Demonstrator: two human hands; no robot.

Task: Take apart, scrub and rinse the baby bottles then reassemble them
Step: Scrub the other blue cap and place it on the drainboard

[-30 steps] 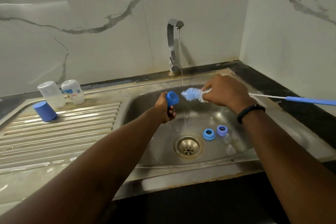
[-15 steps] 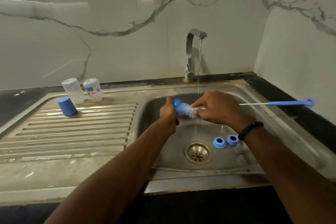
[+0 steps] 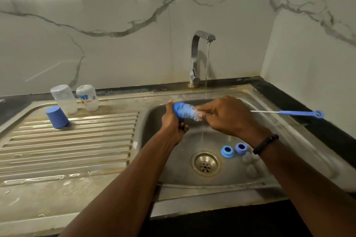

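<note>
Left hand point(image 3: 174, 121): its fingers wrap tight around a blue cap point(image 3: 178, 107) and hold it up over the sink.
Right hand point(image 3: 224, 115): its fingers pinch the brush point(image 3: 189, 113) close to the bristles. The bristly end is poked into the blue cap.
Brush handle point(image 3: 300, 113): a thin wire and a blue end with a ring stick out to the right, past the sink edge.
Water point(image 3: 207, 71): a thin stream runs down from the tap point(image 3: 196, 57) just behind the hands.
Sink point(image 3: 154, 121): shiny metal, with a round drain point(image 3: 205, 163) in the bottom.
Rings point(image 3: 227, 151): two blue rings sit side by side on the sink bottom, right of the drain. Some clear soft pieces lie beside them, too blurry to tell what they are.
Bottles point(image 3: 64, 98): two clear bottles stand upside down at the back of the ridged draining board point(image 3: 67, 150), side by side.
Other cap point(image 3: 57, 117): blue, upside down, just in front of the left bottle.
Wrist: a black band point(image 3: 265, 144) goes around the right one.
</note>
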